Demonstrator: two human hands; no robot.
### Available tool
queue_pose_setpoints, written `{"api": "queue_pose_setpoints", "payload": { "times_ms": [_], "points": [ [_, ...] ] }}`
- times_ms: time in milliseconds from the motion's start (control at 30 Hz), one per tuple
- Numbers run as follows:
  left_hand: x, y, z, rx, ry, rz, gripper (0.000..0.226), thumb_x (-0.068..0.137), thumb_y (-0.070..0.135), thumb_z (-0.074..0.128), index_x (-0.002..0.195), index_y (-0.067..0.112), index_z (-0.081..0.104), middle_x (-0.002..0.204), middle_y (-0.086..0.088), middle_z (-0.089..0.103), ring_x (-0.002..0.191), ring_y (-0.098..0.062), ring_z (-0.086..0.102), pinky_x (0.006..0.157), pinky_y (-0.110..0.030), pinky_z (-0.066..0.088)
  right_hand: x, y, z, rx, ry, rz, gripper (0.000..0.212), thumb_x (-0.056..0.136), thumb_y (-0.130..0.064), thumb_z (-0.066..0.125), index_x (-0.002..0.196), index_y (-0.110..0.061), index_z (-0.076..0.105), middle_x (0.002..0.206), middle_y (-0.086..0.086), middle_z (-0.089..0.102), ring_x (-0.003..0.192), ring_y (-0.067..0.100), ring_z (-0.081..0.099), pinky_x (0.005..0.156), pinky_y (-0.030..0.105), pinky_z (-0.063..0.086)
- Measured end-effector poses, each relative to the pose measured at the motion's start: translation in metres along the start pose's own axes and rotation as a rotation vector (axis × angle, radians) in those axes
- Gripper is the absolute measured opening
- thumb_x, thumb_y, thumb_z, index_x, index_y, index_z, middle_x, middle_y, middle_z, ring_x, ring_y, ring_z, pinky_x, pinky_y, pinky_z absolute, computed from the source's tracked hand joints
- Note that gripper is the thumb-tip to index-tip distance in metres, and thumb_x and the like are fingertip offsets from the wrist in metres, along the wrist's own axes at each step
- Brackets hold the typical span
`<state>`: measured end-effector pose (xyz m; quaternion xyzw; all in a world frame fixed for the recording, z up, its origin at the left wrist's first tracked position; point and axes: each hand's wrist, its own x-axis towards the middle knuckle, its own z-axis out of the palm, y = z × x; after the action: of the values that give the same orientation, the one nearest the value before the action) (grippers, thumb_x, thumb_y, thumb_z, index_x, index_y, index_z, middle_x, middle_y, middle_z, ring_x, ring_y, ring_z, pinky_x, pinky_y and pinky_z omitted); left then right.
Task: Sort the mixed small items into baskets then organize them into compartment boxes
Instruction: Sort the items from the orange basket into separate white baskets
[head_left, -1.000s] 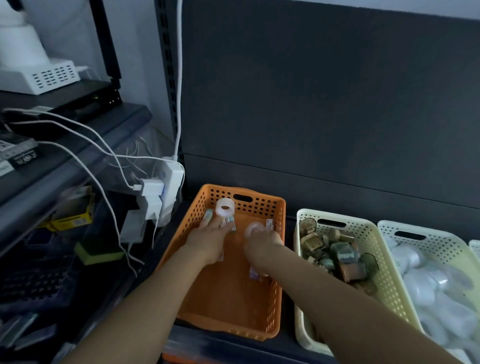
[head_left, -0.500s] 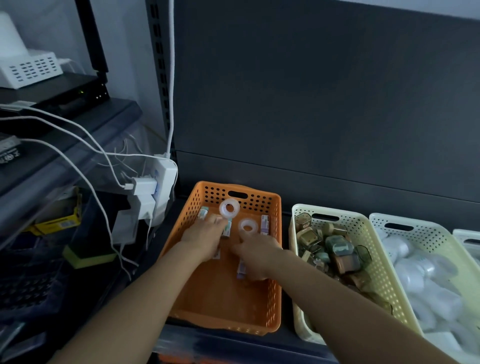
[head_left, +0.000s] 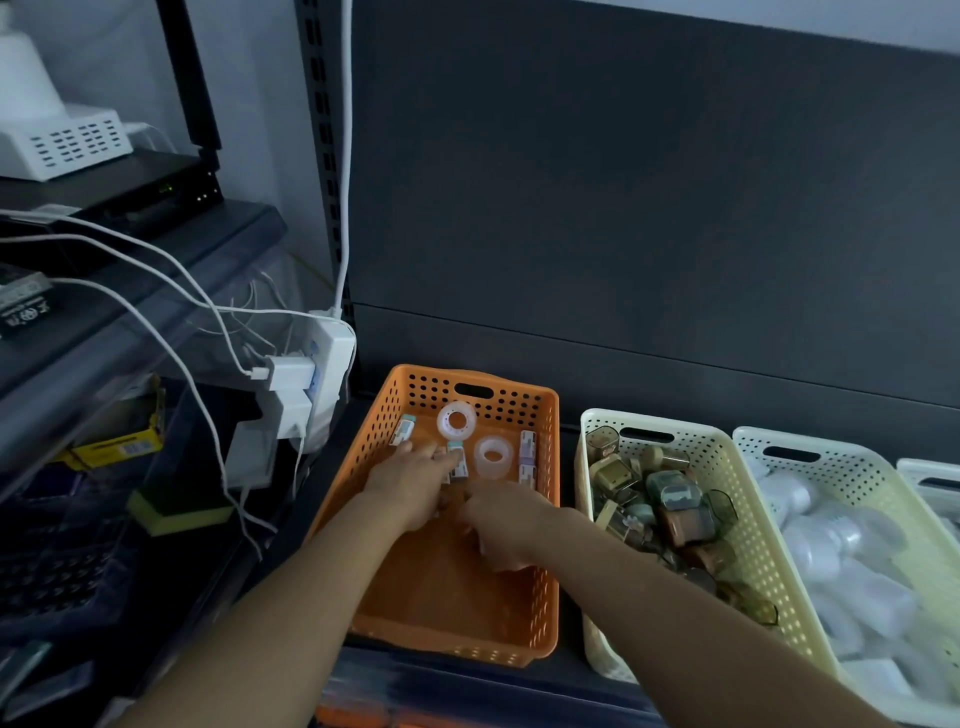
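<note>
Right hand (head_left: 501, 525) back, ring (head_left: 493, 456) seemingly plastic

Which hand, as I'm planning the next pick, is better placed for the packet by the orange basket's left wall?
Probably left. The left hand has fingertips close beside the packet; the right hand sits farther right and would have to cross over.

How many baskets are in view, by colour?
Orange basket: 1
Cream baskets: 2
Pale basket, cut off at the right edge: 1
Total: 4
</note>
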<state>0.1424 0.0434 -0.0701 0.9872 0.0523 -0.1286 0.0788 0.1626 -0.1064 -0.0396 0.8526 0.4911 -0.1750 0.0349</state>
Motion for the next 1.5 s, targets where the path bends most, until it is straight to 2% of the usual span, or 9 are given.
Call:
{"api": "queue_pose_setpoints", "payload": {
  "times_ms": [133, 333, 467, 733, 900, 1067, 1167, 1333, 1500],
  "points": [
    [0.002, 0.002, -0.003, -0.133, 0.053, -0.004, 0.056, 0.083, 0.008, 0.066, 0.133, 0.024, 0.047, 0.133, -0.001, 0.045, 0.112, -0.022, 0.052, 0.091, -0.035, 0.049, 0.003, 0.004, 0.002, 0.076, 0.04, 0.073, 0.053, 0.078, -0.013, 0.07, 0.127, -0.016, 0.051, 0.122, 0.007, 0.054, 0.106, 0.025, 0.056, 0.088, 0.035, 0.049],
    [-0.007, 0.003, -0.003, -0.34, 0.008, -0.08, 0.053, 0.08, 0.011, 0.069, 0.129, 0.022, 0.051, 0.13, -0.003, 0.05, 0.108, -0.021, 0.056, 0.089, -0.035, 0.052, 0.004, 0.007, -0.004, 0.366, 0.267, 0.215, 0.052, 0.078, -0.02, 0.071, 0.125, -0.017, 0.049, 0.124, 0.005, 0.051, 0.102, 0.021, 0.057, 0.077, 0.026, 0.045],
    [-0.012, 0.004, -0.025, -0.725, 0.116, -0.062, 0.055, 0.074, -0.003, 0.072, 0.124, 0.015, 0.056, 0.121, 0.0, 0.052, 0.083, -0.019, 0.066, 0.065, -0.038, 0.06, -0.005, 0.01, -0.012, 0.481, 0.458, 0.2, 0.048, 0.075, -0.023, 0.07, 0.12, -0.018, 0.055, 0.12, 0.001, 0.049, 0.101, 0.017, 0.055, 0.086, 0.028, 0.049],
    [-0.008, 0.048, -0.065, -0.9, 0.342, 0.167, 0.057, 0.074, 0.015, 0.081, 0.125, 0.024, 0.058, 0.122, 0.005, 0.05, 0.106, -0.017, 0.058, 0.086, -0.039, 0.055, -0.051, 0.037, -0.031, 0.538, 0.872, 0.266, 0.047, 0.072, -0.021, 0.076, 0.115, -0.01, 0.061, 0.105, 0.001, 0.053, 0.09, 0.019, 0.059, 0.076, 0.031, 0.051],
    [-0.003, 0.12, -0.085, -0.919, 0.377, 0.325, 0.056, 0.074, 0.007, 0.079, 0.126, 0.017, 0.058, 0.116, -0.001, 0.048, 0.097, -0.021, 0.063, 0.084, -0.044, 0.056, -0.1, 0.069, -0.028, 0.558, 1.005, 0.385, 0.054, 0.071, -0.023, 0.079, 0.119, -0.011, 0.059, 0.109, -0.004, 0.052, 0.087, 0.014, 0.062, 0.077, 0.027, 0.053],
    [0.006, 0.209, -0.087, -0.874, 0.377, 0.435, 0.055, 0.074, 0.001, 0.077, 0.123, 0.017, 0.059, 0.111, 0.002, 0.048, 0.077, -0.012, 0.063, 0.07, -0.022, 0.053, -0.169, 0.115, -0.019, 0.552, 1.071, 0.515, 0.053, 0.07, -0.021, 0.077, 0.119, -0.011, 0.059, 0.108, -0.004, 0.05, 0.086, 0.02, 0.064, 0.076, 0.033, 0.053],
    [0.011, 0.273, -0.08, -0.876, 0.351, 0.489, 0.054, 0.074, 0.0, 0.077, 0.122, 0.017, 0.06, 0.112, 0.003, 0.048, 0.073, -0.01, 0.061, 0.074, -0.025, 0.054, -0.218, 0.15, -0.007, 0.538, 1.082, 0.559, 0.051, 0.071, -0.019, 0.077, 0.118, -0.01, 0.059, 0.107, -0.003, 0.05, 0.082, 0.02, 0.064, 0.076, 0.031, 0.054],
    [0.019, 0.382, -0.062, -0.898, 0.287, 0.538, 0.056, 0.073, 0.005, 0.08, 0.123, 0.018, 0.059, 0.111, 0.005, 0.047, 0.077, -0.013, 0.062, 0.08, -0.036, 0.056, -0.302, 0.213, 0.014, 0.52, 1.051, 0.666, 0.057, 0.071, -0.022, 0.079, 0.123, -0.01, 0.056, 0.116, 0.003, 0.052, 0.09, 0.024, 0.064, 0.082, 0.038, 0.053],
    [0.033, 0.473, -0.041, -0.805, 0.285, 0.579, 0.054, 0.075, 0.008, 0.078, 0.125, 0.017, 0.059, 0.116, -0.001, 0.049, 0.087, -0.021, 0.062, 0.082, -0.032, 0.052, -0.367, 0.267, 0.039, 0.474, 0.967, 0.814, 0.06, 0.074, -0.028, 0.076, 0.128, -0.015, 0.053, 0.117, -0.001, 0.052, 0.089, 0.019, 0.064, 0.073, 0.026, 0.043]
  ]
}}
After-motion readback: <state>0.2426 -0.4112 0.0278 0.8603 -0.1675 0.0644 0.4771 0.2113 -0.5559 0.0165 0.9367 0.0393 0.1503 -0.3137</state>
